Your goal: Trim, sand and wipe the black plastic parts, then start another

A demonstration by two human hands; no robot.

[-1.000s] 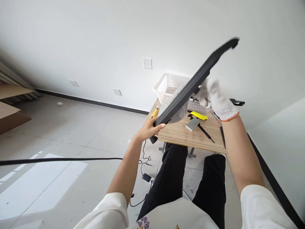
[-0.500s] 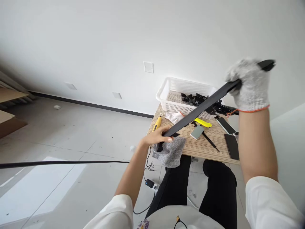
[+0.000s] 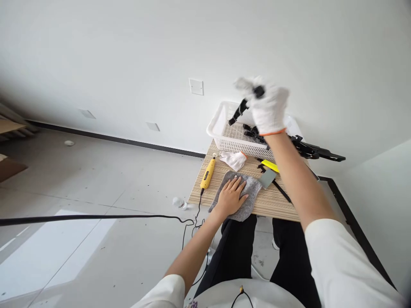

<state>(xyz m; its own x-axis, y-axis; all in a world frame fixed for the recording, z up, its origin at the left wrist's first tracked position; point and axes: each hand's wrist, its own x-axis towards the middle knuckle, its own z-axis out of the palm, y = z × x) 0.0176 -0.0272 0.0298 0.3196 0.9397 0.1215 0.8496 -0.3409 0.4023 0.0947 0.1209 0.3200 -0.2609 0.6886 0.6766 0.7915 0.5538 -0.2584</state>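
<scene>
My bare left hand (image 3: 231, 197) lies flat with fingers spread on a grey cloth (image 3: 248, 207) at the table's front edge. My right hand (image 3: 266, 102), in a white knit glove with an orange cuff, is raised above the white plastic basket (image 3: 218, 136). Its fingers are closed round a black plastic strip (image 3: 238, 112), which points away from me and slants down to the left over the basket; the hand is blurred and hides part of the strip. Several black plastic parts (image 3: 253, 131) lie inside the basket, and longer ones (image 3: 316, 151) stick out on its right.
On the wooden table (image 3: 195, 192) lie a yellow rotary tool (image 3: 208, 173) with a cord, a white glove (image 3: 233, 160), a yellow-handled tool (image 3: 269, 165), a grey-green block (image 3: 267, 178) and a thin black tool (image 3: 282, 191). A clear cup (image 3: 179, 202) is on the floor.
My left hand has let go of the black strip and now rests on the cloth, which lies further onto the table. My right hand has swung left with the strip, over the basket.
</scene>
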